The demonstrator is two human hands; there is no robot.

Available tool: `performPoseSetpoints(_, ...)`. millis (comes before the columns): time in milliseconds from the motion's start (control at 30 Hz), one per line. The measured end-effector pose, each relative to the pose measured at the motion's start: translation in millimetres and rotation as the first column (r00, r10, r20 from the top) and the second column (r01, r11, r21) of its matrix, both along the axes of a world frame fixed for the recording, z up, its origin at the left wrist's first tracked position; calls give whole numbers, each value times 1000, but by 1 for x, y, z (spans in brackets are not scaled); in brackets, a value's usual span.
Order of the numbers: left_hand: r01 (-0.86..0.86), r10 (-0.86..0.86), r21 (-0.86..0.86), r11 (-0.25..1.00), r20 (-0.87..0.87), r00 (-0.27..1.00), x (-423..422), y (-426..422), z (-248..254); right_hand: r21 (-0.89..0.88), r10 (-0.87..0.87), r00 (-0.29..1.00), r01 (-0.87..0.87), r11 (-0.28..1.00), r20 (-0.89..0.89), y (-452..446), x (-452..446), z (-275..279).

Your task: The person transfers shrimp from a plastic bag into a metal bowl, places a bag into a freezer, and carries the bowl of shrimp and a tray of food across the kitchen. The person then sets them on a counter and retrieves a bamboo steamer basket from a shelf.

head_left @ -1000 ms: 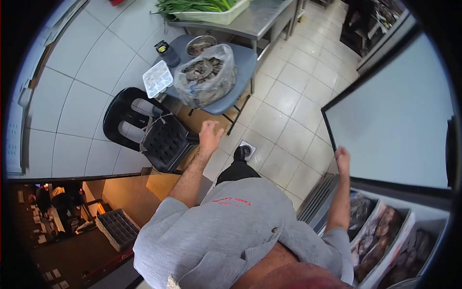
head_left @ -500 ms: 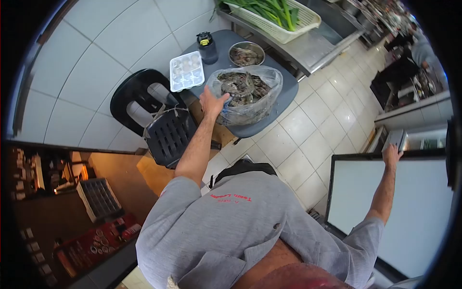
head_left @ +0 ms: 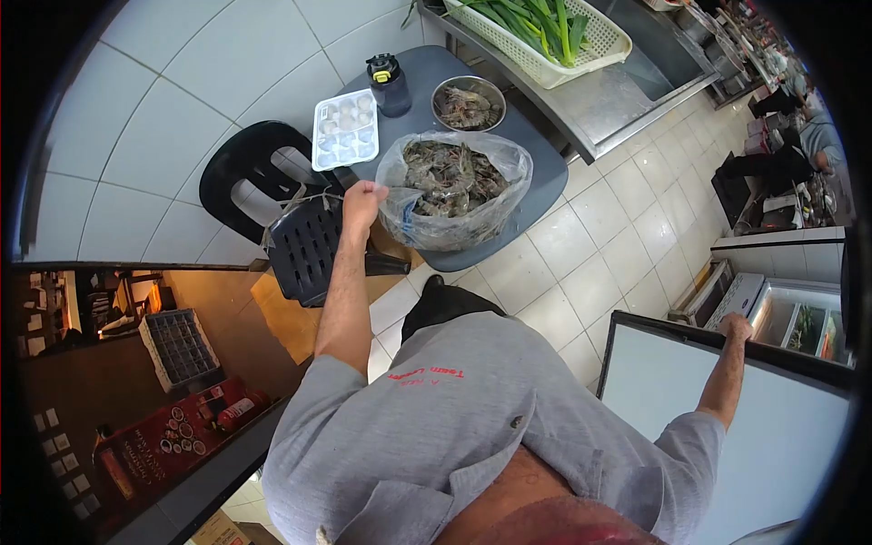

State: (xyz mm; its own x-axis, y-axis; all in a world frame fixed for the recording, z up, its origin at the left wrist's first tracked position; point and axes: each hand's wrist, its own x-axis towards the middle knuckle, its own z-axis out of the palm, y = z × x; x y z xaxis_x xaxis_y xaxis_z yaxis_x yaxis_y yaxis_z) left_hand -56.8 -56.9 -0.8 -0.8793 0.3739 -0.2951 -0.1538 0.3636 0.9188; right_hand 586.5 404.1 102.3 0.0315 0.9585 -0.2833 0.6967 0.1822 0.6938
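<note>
My left hand (head_left: 361, 204) is closed at the left rim of a clear plastic bag (head_left: 495, 222), pinching its edge. The bag stands open on a grey table (head_left: 536, 173) and is full of raw shrimp (head_left: 454, 177). Behind it, a steel bowl (head_left: 495, 95) holds more shrimp. My right hand (head_left: 736, 328) is wrapped over the dark-framed edge of a white refrigerator door (head_left: 727, 391), its fingers partly hidden behind the edge. The door stands ajar, with shelves and some greens (head_left: 803, 329) visible inside.
A white egg tray (head_left: 345, 130) and a dark bottle (head_left: 391, 86) stand on the table. A black chair (head_left: 309, 250) is at the left. Leafy greens fill a white basket (head_left: 581, 68) on the steel counter (head_left: 604, 118). Another person (head_left: 808, 150) is at the far right.
My left hand has gone from spread fingers against the bag to a closed grip at its left rim. The refrigerator door stands wider open, with my right hand still on its edge.
</note>
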Motion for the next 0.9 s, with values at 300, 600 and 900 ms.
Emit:
performPoseSetpoints(300, 337, -739, -660, 671, -633, 233, 20, 21, 38, -60, 20, 138, -551, 832, -990, -148, -320, -7)
performPoseSetpoints(600, 542, -844, -677, 498, -236, 481, -9, 0, 46, 35, 539, 463, -735, 677, -704, -204, -503, -82)
performPoseSetpoints(900, 536, -494, -17, 844, -412, 765, -15, 18, 79, 162, 191, 15, -474, 866, -981, -193, -500, -57)
